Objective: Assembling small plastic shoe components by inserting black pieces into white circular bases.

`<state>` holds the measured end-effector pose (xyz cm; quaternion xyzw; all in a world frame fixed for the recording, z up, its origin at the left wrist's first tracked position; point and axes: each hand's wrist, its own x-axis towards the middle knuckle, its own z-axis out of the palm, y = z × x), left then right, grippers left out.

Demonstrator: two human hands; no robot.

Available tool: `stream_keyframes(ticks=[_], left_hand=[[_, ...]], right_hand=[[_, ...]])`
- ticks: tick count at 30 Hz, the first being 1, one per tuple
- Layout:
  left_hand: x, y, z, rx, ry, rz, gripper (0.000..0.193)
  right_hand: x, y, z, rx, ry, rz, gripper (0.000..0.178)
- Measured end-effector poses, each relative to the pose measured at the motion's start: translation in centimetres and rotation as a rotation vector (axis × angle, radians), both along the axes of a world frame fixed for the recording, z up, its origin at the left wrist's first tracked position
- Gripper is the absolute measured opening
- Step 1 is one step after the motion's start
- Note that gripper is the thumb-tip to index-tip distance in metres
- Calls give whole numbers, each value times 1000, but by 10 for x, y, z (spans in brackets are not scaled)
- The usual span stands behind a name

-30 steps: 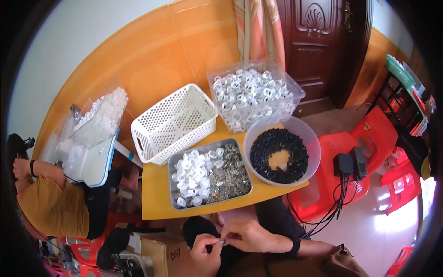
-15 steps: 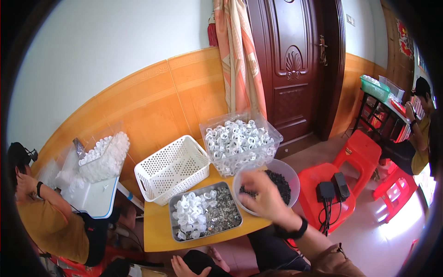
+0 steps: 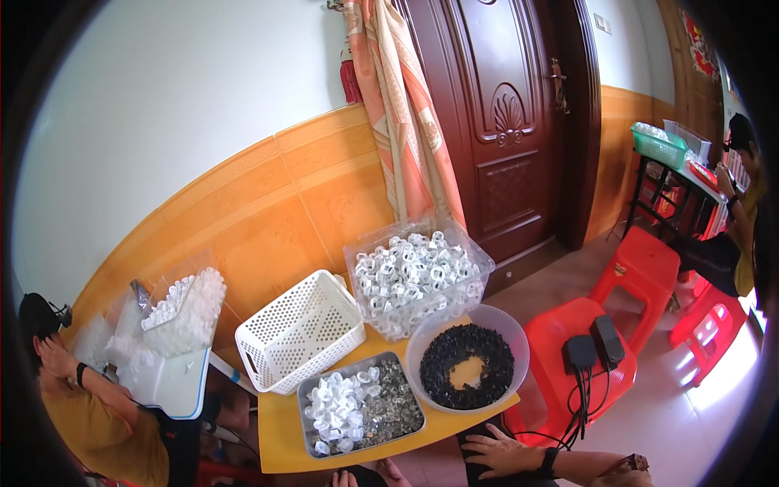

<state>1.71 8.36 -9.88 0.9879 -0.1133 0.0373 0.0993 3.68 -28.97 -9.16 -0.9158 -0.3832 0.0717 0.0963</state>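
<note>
One yellow table point(image 3: 280, 442) near orange tiling point(image 3: 239, 219) and brown door point(image 3: 511, 191): right grip point(image 3: 501, 454) spread, empty; left grip point(image 3: 344, 480) too cropped to tell.

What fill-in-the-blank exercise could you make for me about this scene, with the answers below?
1. The metal tray has white pieces mostly in its ____ half.
2. The round tub holds small pieces coloured ____.
3. The chair under the two black boxes is ____.
4. The right hand has a dark band around its ____.

Missing words: left; black; red; wrist.

No readable text or numbers
</note>
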Motion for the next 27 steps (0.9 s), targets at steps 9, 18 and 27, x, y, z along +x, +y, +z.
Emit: stream_keyframes(ticks=[9, 18, 27], left_hand=[[15, 0, 6, 106, 31, -243, 75], [20, 4, -5, -143, -99, -227, 38], [18, 13, 1, -223, -121, -193, 28]], right_hand=[[7, -7, -12, 128, 70, -45, 42], [6, -15, -19, 236, 98, -96, 31], [12, -3, -6, 137, 106, -51, 34]])
